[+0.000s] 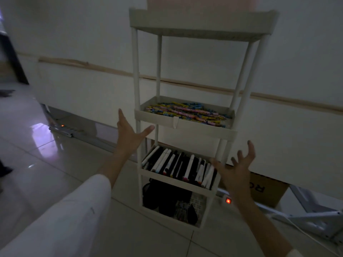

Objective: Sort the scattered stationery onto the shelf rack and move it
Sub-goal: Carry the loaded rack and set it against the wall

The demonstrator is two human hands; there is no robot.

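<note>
Nearest, a white sleeve (65, 216) comes in from seven o'clock and a bare forearm from five o'clock. Both hands are spread wide, fingers straight and apart, gripping nothing. The left hand (130, 135) is at the rack's nine o'clock, its thumb just beside a front post. The right hand (238, 170) is at the rack's four o'clock, its thumb over the end of the marker tier. Whether either touches is hard to tell.

Between them the pale four-tier shelf rack (185, 125) stands upright on the tiled floor (55, 156), at the middle of the view. Its lowest tier holds dark items (163, 197) too dim to name, the next black and white markers (178, 166), and the one above colourful pens (187, 113).

Beyond, at four o'clock, lie a power strip (228, 201) with a glowing orange switch and a cardboard box (267, 190), against the white wall (83, 43).
</note>
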